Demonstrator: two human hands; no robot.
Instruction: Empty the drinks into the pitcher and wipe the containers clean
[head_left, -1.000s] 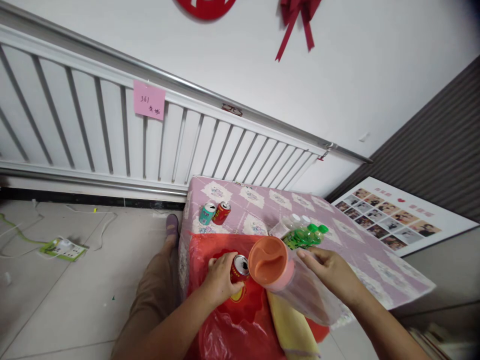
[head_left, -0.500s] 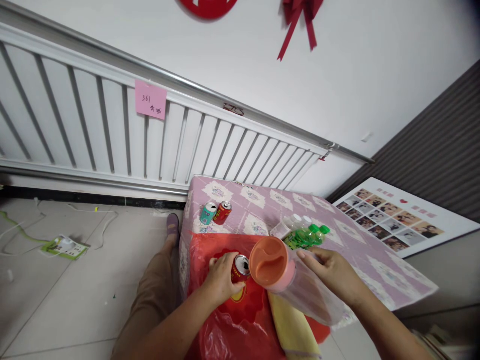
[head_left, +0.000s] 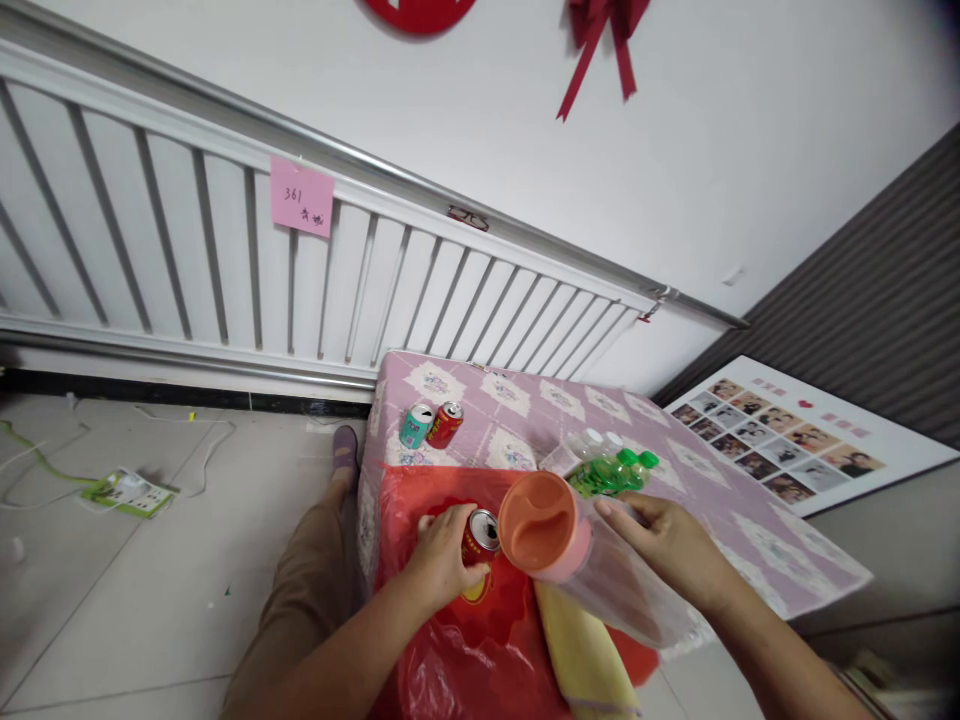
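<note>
My left hand [head_left: 444, 562] is wrapped round a red can [head_left: 481, 535] with an opened top, over a red plastic sheet [head_left: 420, 488]. To its right, my right hand [head_left: 660, 540] grips a clear pitcher [head_left: 626, 590] by its handle side. The pitcher is tilted, and its orange lid [head_left: 538, 522] faces the can, close beside its rim. No liquid is visible between them. Under the pitcher lies a yellow cloth [head_left: 589, 655]. A teal can [head_left: 416, 427] and another red can [head_left: 445, 425] stand together farther back.
Several bottles with green or white caps [head_left: 626, 457] lie beyond the pitcher on the patterned tablecloth [head_left: 690, 460]. A white radiator [head_left: 442, 290] runs along the wall behind. A photo board [head_left: 810, 430] is at the right. A power strip [head_left: 129, 493] lies on the floor at left.
</note>
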